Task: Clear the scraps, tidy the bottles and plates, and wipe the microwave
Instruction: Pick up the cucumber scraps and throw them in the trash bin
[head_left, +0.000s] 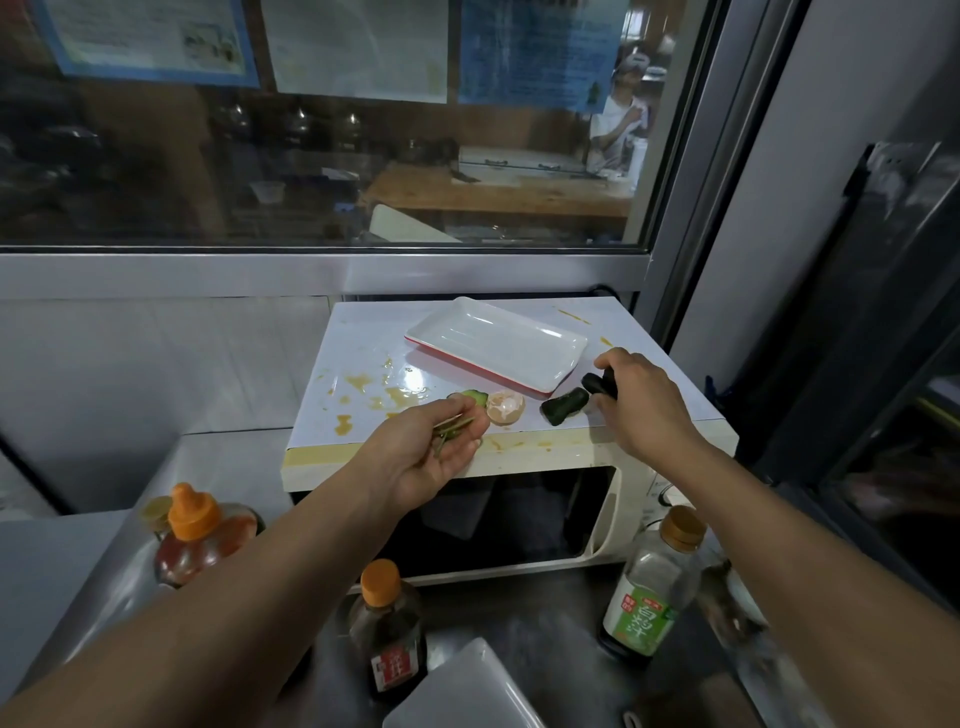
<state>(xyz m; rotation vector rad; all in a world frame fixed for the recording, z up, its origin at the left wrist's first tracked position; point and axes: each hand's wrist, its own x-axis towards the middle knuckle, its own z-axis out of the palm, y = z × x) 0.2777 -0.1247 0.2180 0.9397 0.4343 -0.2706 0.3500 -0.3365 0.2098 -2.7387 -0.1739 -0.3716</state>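
Behind the worktop, a glass window (322, 130) with posted sheets is seen above a steel sill. On the steel counter (78, 571) at left, a red sauce bottle (200, 540) with an orange cap is stood, and a dark soy bottle (387, 629) is placed nearer. The microwave (519, 499) is set against the wall; yellow stains (363, 387) are spread over its top. Green scraps (452, 428) are cupped in the palm-up left hand (431, 452), fingers loosely curled around them. Just beyond, a cucumber slice (475, 398) and an eggshell half (505, 408) are laid. A white rectangular plate (496, 343) is positioned behind. A cucumber end (563, 408) is laid beside the right hand (641, 400), by which a dark scrap (597, 385) is pinched. A clear vinegar bottle (654, 587) is stood at right.
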